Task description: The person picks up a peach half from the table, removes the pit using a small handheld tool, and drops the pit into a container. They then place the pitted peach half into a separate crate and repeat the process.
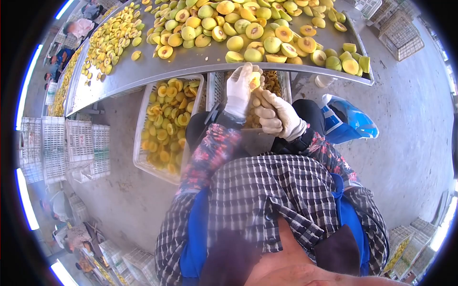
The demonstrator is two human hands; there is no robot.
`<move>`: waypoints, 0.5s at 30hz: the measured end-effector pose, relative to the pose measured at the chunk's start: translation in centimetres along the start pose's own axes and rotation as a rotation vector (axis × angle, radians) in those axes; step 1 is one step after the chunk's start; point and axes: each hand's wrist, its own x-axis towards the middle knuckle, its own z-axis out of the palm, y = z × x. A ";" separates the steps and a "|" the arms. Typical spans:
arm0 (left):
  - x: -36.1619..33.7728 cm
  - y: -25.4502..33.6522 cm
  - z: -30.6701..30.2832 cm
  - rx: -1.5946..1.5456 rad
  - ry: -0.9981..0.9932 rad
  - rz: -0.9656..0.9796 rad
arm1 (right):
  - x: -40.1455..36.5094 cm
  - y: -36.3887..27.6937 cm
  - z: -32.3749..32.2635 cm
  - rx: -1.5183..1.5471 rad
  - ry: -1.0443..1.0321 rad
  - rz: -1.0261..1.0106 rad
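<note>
My left hand [237, 90], in a white glove, grips a yellow peach half [255, 81] just below the table's front edge. Close beside it, my right hand [280, 116] is gloved too, its fingers curled into a grip pointed at the fruit. Whatever sits inside that right grip is hidden by the fingers. Under both hands stands a white crate [287, 87] with brown pits or scraps in it. Above them, many halved peaches [273, 45], some with brown centres, are heaped on the metal table [191, 61].
Left of my knees, a white crate [155, 173] holds hollowed yellow halves. A blue and white bag [350, 125] lies on the floor at right. Stacked crates [67, 145] stand far left, an empty-looking basket [400, 35] far right. Other people [80, 27] work at the left.
</note>
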 end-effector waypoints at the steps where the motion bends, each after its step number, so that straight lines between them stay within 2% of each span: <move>1: 0.1 -0.2 -0.1 -0.003 0.000 0.016 | -0.1 0.0 0.1 -0.021 0.067 -0.003; 3: 0.1 -0.3 -0.2 -0.005 0.003 0.045 | -0.5 0.1 0.3 -0.059 0.201 -0.006; 7: 0.2 0.8 -1.8 0.062 0.134 0.056 | -1.5 -0.2 1.7 -0.301 0.295 0.038; 8: 0.0 1.5 -2.7 0.074 0.119 0.090 | -1.7 -0.4 2.0 -0.513 0.362 -0.059; 9: -0.3 2.3 -3.6 0.086 0.104 0.125 | -1.5 -0.2 0.1 -0.971 0.373 -0.303; 10: -0.2 2.9 -4.9 0.088 0.173 0.199 | -0.9 0.5 -3.3 -1.423 0.366 -0.560; 11: -0.7 4.4 -5.8 0.104 0.247 0.287 | -1.1 0.5 -4.6 -1.553 0.342 -0.609; 12: 0.2 4.7 -9.1 0.327 0.350 0.434 | -1.4 0.5 -5.8 -1.683 0.324 -0.666; 13: -0.1 6.5 -10.4 0.696 0.454 0.537 | -1.6 0.4 -7.0 -1.808 0.311 -0.730; 14: 0.3 7.1 -13.3 0.773 0.490 0.467 | -2.1 0.0 -7.5 -1.772 0.286 -0.665; 15: 0.0 8.4 -14.4 1.387 0.654 0.615 | -2.1 0.0 -7.4 -1.761 0.281 -0.624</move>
